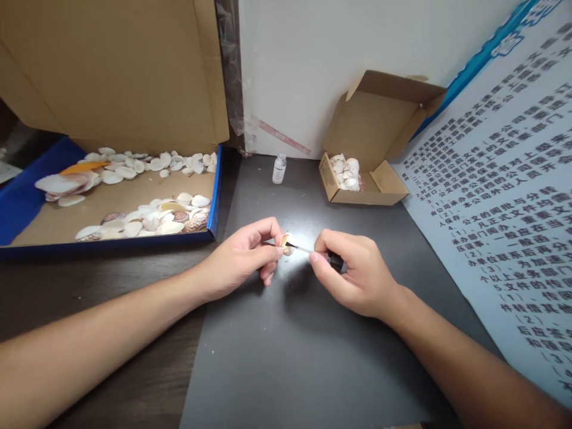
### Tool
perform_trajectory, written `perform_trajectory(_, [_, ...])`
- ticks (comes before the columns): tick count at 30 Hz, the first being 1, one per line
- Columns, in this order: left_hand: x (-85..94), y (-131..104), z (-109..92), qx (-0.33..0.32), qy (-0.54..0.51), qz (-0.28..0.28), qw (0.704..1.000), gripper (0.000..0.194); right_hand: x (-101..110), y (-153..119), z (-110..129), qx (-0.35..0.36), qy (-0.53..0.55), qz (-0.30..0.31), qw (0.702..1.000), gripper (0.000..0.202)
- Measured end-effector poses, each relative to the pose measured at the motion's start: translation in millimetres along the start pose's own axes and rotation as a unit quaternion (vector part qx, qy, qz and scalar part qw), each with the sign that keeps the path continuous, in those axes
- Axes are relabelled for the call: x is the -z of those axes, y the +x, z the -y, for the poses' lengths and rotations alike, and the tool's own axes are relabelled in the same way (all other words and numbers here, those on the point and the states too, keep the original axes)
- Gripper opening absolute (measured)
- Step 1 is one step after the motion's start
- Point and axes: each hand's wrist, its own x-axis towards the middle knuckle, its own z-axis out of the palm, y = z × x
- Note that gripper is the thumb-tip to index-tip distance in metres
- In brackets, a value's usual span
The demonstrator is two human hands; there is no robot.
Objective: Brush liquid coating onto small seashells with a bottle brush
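Over the grey mat, my left hand [245, 253] pinches a small shell [287, 245] between thumb and fingers; the shell shows orange and pale parts. My right hand [353, 268] grips a small applicator brush [304, 249] by its black cap, with the thin stem pointing left. Its dark tip touches the shell or lies just in front of it; I cannot tell which. Behind the hands stands a small clear bottle [279, 170] with a printed label and no cap on it.
On the left, an open blue-sided box [213, 208] holds many shells [152, 217] in two groups. A small open cardboard box [393, 189] with white shells [346, 171] stands at the back right. A printed board [491, 238] leans along the right; a white panel [286, 71] closes the back.
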Motion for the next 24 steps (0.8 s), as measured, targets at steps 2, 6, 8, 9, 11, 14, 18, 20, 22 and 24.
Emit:
perform_trajectory(2, [0.7, -0.1, 0.0, -0.002, -0.010, 0.006, 1.000, 0.013, -0.4, -0.2, 0.0, -0.015, -0.014, -0.001, 1.000, 0.022])
perform_trajectory(6, [0.7, 0.4, -0.9, -0.010, -0.025, 0.007, 1.000, 0.014, -0.5, 0.2, -0.7, -0.033, -0.019, -0.042, 0.998, 0.024])
perform_trajectory(8, [0.0, 0.9, -1.6, -0.011, -0.026, 0.003, 1.000, 0.017, -0.8, 0.1, 0.0, -0.011, 0.000, -0.036, 0.999, 0.023])
perform_trajectory(9, [-0.3, 1.1, -1.7, -0.011, -0.027, 0.001, 1.000, 0.018, -1.0, 0.0, 0.4, -0.005, 0.004, -0.028, 1.000, 0.023])
perform_trajectory(11, [-0.5, 1.3, -1.6, -0.010, -0.027, 0.001, 1.000, 0.019, -1.4, 0.0, 0.8, -0.015, -0.004, -0.017, 1.000, 0.023])
perform_trajectory(14, [0.3, 1.0, -0.6, -0.010, -0.027, 0.004, 1.000, 0.018, -1.1, 0.3, 0.4, -0.044, -0.020, -0.028, 0.998, 0.024])
perform_trajectory(18, [1.2, 0.7, -0.2, -0.004, -0.029, 0.003, 1.000, 0.018, -0.6, 0.0, 1.2, -0.001, 0.011, -0.018, 1.000, 0.022])
perform_trajectory(20, [1.1, 0.6, -0.7, -0.002, -0.031, 0.003, 1.000, 0.019, -1.0, -0.1, 1.6, 0.008, 0.013, 0.003, 1.000, 0.021])
perform_trajectory(22, [0.8, 0.5, -1.4, 0.000, -0.034, 0.002, 0.999, 0.018, -1.2, 0.2, 1.1, -0.014, -0.003, 0.003, 1.000, 0.021])
perform_trajectory(24, [0.4, 0.3, -2.1, 0.002, -0.038, 0.001, 0.999, 0.017, -0.8, 0.5, 0.0, -0.035, -0.017, -0.014, 0.999, 0.023])
